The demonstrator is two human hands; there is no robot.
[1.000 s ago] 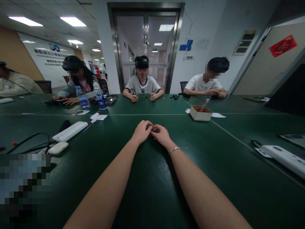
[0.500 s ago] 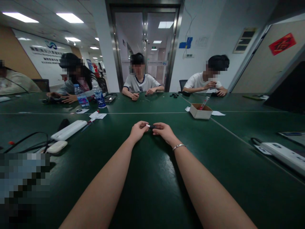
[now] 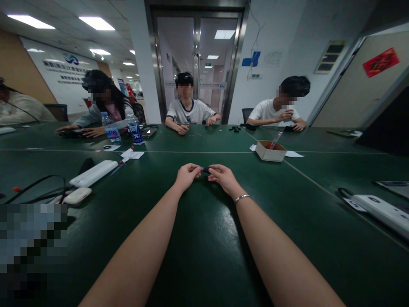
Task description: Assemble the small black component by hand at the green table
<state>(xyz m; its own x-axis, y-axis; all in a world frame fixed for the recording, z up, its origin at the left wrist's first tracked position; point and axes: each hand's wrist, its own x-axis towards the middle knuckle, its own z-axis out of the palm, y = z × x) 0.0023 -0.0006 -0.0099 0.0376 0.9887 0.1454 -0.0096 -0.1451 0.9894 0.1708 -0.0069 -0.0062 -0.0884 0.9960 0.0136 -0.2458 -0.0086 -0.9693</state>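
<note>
A small black stick with a silvery end (image 3: 205, 169) bridges my fingertips over the green table (image 3: 198, 221). On its silvery left end, my left hand (image 3: 187, 175) pinches with thumb and fingers. The black right part sits in the closed fingertips of my right hand (image 3: 223, 175). Much of the stick is covered by the fingers, so its exact kind cannot be made out. A silver bracelet (image 3: 243, 198) circles my right wrist.
An open cardboard box (image 3: 270, 154) holding a clear tube stands ahead right. White power strips lie at left (image 3: 94, 173) and right (image 3: 380, 209). Two bottles, one nearer (image 3: 135, 131), stand ahead left. Several people sit around the table; a co-worker's hands (image 3: 182, 129) rest opposite me.
My hands, close together a second ago, have drawn slightly apart, bringing the black stick into view. Its silvery end shows less than half a second ago.
</note>
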